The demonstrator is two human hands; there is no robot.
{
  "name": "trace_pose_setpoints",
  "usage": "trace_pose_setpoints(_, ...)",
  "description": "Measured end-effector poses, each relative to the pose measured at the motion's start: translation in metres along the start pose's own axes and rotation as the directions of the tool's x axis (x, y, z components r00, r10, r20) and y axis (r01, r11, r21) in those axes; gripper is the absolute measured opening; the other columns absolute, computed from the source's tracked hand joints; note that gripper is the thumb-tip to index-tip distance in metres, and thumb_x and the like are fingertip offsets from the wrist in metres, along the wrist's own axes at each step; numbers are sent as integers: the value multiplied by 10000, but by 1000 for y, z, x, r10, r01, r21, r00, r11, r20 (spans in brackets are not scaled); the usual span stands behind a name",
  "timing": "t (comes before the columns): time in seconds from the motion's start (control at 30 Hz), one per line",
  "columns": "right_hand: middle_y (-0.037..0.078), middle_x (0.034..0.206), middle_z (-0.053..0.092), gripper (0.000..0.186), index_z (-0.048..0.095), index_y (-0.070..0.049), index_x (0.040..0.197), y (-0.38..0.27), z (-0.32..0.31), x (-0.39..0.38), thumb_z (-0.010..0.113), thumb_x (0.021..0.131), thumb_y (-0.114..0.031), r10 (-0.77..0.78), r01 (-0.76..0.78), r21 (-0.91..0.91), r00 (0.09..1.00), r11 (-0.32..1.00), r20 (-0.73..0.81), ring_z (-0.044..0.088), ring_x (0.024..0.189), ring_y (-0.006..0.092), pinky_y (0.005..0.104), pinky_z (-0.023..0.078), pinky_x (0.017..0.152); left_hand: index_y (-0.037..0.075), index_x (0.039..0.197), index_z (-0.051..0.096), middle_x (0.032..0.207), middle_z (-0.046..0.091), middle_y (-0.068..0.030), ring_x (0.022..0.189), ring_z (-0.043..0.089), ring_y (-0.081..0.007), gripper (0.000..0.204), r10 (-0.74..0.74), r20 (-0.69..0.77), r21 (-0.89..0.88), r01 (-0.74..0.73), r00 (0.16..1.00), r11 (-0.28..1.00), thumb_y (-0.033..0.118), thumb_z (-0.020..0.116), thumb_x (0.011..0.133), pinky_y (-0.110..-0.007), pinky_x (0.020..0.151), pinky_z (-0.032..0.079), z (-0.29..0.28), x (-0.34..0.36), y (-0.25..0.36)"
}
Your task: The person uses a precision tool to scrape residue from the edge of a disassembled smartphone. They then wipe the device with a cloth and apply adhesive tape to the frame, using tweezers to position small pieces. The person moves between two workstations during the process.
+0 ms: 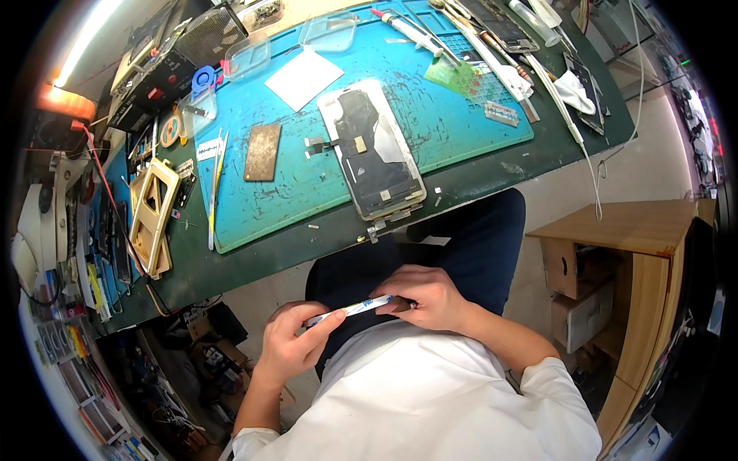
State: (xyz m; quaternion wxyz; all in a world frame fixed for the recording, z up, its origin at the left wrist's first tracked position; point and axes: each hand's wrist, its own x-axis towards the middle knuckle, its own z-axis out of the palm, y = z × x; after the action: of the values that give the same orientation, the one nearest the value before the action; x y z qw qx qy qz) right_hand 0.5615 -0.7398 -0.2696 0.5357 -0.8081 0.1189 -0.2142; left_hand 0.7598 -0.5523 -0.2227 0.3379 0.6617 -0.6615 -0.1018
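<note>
- Well beyond the left hand, up and to its left, a gold-coloured frame (162, 218) lies at the bench's edge; it is probably stiff, best taken by an outer bar.
- Ahead of the left hand, slender tools (217, 188) rest along the left side of the blue mat (296, 207), with a flat brown plate (263, 153) to their right; the plate looks rigid.
- The left hand (288, 342) pinches the near-left end of a thin white piece, thumb toward the body and fingers curled on the far side.
- The thin white piece (357, 309), marked with blue, spans the gap between the hands above the lap, seen almost edge-on. It looks light and fairly stiff, perhaps slick-faced; holding both ends by the edges should keep it level, while a hard squeeze might bend it. What its broad faces carry cannot be told.
- Straight ahead of the hands, a phone screen panel (384, 173) lies on the mat, its near end over the bench edge. It is likely fragile, to be lifted by its long rims, clear of the ribbon cable (316, 146).
- The right hand (430, 296) pinches the piece's right end, its fingers bent over it; the thumb is mostly hidden.
</note>
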Motion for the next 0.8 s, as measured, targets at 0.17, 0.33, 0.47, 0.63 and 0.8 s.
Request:
trace_pose_setpoints(0.17, 47, 841, 743, 237, 772, -87, 964, -16, -8, 8, 877, 760, -149, -49, 52, -84, 998, 995, 27, 703, 759, 226, 336, 561, 631, 150, 1131, 804, 909, 647, -29, 702, 627, -183, 422, 94, 28, 17, -94, 995, 995, 27, 803, 727, -301, 587, 521, -1, 10, 1)
trace_pose_setpoints(0.33, 49, 845, 745, 265, 769, -82, 991, -12, -13, 7, 879, 761, -154, -78, 78, -71, 997, 994, 8, 706, 758, 223, 327, 569, 639, 152, 1133, 803, 919, 653, -35, 702, 638, -181, 414, 103, 37, 44, -105, 994, 993, 45, 795, 733, -308, 584, 530, 6, 10, -2)
trace_pose_setpoints(0.47, 75, 862, 747, 279, 782, -46, 1010, 4, -18, 0, 883, 755, -98, 65, -64, -51, 997, 997, 35, 693, 746, 229, 334, 551, 621, 173, 1195, 782, 926, 654, -42, 721, 645, -199, 475, -22, 54, 78, 18, 998, 997, 3, 761, 752, -328, 610, 545, 0, 1, -4)
trace_pose_setpoints(0.63, 72, 859, 748, 269, 778, -41, 990, 3, -15, 4, 875, 739, -58, -1, 2, -42, 1000, 999, 27, 693, 753, 233, 339, 550, 626, 180, 1207, 772, 940, 661, -41, 742, 650, -205, 464, -17, 50, 25, 16, 999, 1000, -3, 747, 782, -332, 618, 544, -3, 9, 2)
trace_pose_setpoints(0.8, 76, 878, 755, 259, 777, -40, 978, -2, -8, 6, 877, 740, -71, -40, 43, -48, 998, 998, 56, 699, 775, 244, 355, 557, 646, 149, 1141, 788, 940, 667, -27, 719, 652, -202, 391, 60, 58, 25, -61, 996, 998, -11, 748, 786, -329, 608, 522, 3, 20, 5)
